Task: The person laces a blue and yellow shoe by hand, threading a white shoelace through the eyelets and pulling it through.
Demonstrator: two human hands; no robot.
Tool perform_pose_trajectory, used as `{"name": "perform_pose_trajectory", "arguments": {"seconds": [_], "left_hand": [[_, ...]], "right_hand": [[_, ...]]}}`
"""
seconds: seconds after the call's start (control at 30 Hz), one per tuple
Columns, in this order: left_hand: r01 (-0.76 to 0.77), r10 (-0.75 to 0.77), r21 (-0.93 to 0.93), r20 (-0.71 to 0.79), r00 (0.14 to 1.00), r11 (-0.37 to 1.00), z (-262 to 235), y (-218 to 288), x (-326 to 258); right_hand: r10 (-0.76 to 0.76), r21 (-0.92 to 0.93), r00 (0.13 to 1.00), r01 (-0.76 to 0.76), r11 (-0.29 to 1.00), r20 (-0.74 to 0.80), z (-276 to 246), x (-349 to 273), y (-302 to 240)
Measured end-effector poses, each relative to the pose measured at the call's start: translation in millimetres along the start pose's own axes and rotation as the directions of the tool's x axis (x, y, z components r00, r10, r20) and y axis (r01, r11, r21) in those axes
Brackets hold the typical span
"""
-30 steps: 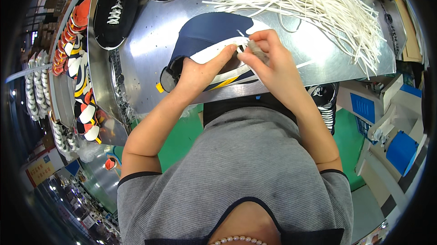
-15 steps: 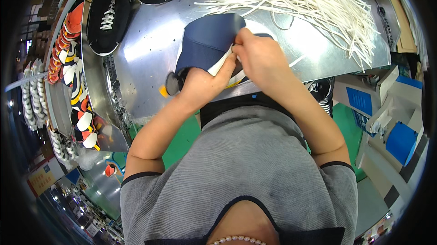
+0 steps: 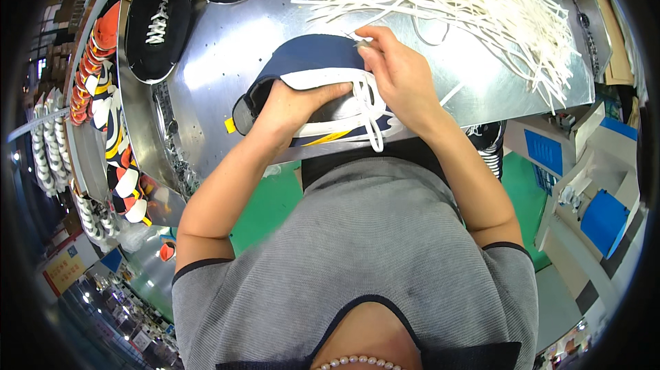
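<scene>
A navy shoe upper (image 3: 302, 54) with white eyelet strips and a yellow stripe lies tilted on its side at the table's near edge. My left hand (image 3: 292, 105) reaches into its opening and grips it, the thumb lying along the white strip. A white shoelace (image 3: 375, 122) is partly threaded there and hangs in a loop over the near side. At the upper's right end is my right hand (image 3: 404, 78), thumb and index finger bent close together in a pinch. Whatever sits between those fingertips is too small to make out.
Loose white laces (image 3: 454, 6) lie heaped at the back right of the metal table (image 3: 227, 47). A black laced shoe (image 3: 159, 33) stands at the back left. Stacked orange and white uppers (image 3: 103, 47) line the left side. Grey bins with blue panels (image 3: 605, 222) stand at right.
The upper has been tipped away, so its white strips and opening now face me. My right hand has lifted slightly to its far right end, and the lace loop has come into view.
</scene>
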State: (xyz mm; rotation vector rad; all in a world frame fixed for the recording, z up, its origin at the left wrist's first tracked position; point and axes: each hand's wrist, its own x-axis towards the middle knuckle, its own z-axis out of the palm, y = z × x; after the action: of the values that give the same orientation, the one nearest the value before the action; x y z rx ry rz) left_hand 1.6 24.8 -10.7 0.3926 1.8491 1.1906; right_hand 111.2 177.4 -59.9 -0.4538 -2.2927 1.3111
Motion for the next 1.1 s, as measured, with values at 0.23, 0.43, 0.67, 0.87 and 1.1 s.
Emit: {"name": "perform_pose_trajectory", "arguments": {"seconds": [0.23,0.43,0.67,0.87,1.1], "left_hand": [[0.186,-0.133,-0.174,0.278,0.951,0.967,-20,11,-7],[-0.157,0.714,-0.951,0.085,0.695,0.267,-129,48,-90],[-0.599,0.773,0.668,0.056,0.631,0.441,-9,-11,-55],[-0.573,0.774,0.682,0.016,0.633,0.454,7,-33,-32],[-0.532,0.743,0.647,-0.081,0.664,0.546,9,-30,-30]], "right_hand": [[0.120,-0.266,0.993,-0.115,0.957,0.002,8,4,-4],[0.188,-0.356,0.978,-0.208,0.911,-0.090,9,8,2],[0.219,0.015,0.969,-0.218,0.976,-0.112,1,9,0],[0.157,0.319,0.983,-0.120,0.940,-0.093,-21,-37,-36],[0.199,0.140,0.971,-0.217,0.966,0.136,-12,-78,-40]]}}
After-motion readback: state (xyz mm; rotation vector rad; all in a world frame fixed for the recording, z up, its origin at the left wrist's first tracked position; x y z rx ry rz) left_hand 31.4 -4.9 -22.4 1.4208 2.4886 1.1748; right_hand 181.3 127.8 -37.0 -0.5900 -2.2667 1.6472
